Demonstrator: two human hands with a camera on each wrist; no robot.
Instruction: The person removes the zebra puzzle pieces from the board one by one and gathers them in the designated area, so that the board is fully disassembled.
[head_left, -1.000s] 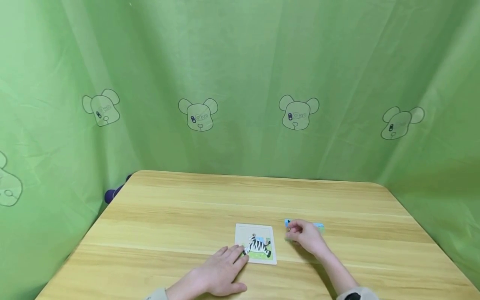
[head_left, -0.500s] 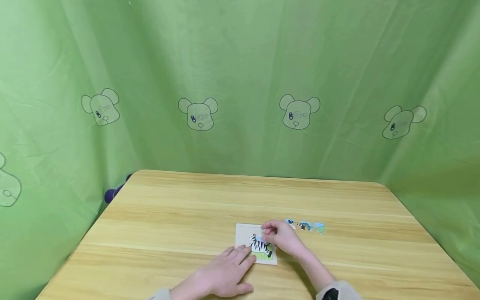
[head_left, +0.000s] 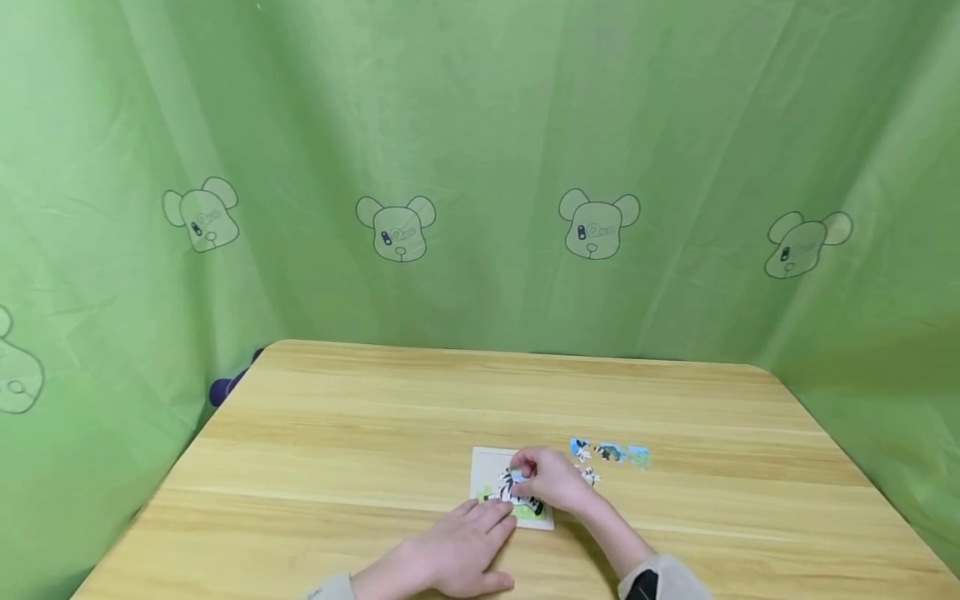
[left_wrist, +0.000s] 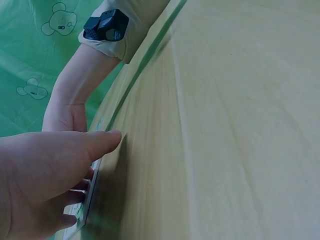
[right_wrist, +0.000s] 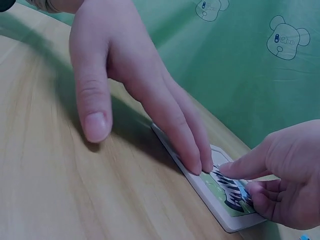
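Observation:
A flat white-framed jigsaw puzzle board point(head_left: 486, 463) lies on the table with a zebra picture point(head_left: 533, 504) partly filled in on green and blue. My left hand point(head_left: 467, 546) rests on its near left part, fingers stretched out and fingertips on the picture; the thumb stands apart over the wood. Over the upper middle of the board, my right hand point(head_left: 553, 481) pinches a small puzzle piece point(head_left: 517, 476) with blue on it, mostly hidden by thumb and fingers. In the right wrist view the right hand point(right_wrist: 295, 172) bends over the zebra beside the left fingertips.
Right of the board lie several loose puzzle pieces: one with a black-and-white figure point(head_left: 581, 450), a darker one point(head_left: 611, 452), a blue-green one point(head_left: 639, 456), and another point(head_left: 589, 475) by the right wrist. Green curtains point(head_left: 480, 275) surround the wooden table point(head_left: 337, 433).
My right hand has moved left from the loose pieces onto the board, uncovering those pieces. My left hand has slid slightly right along the board.

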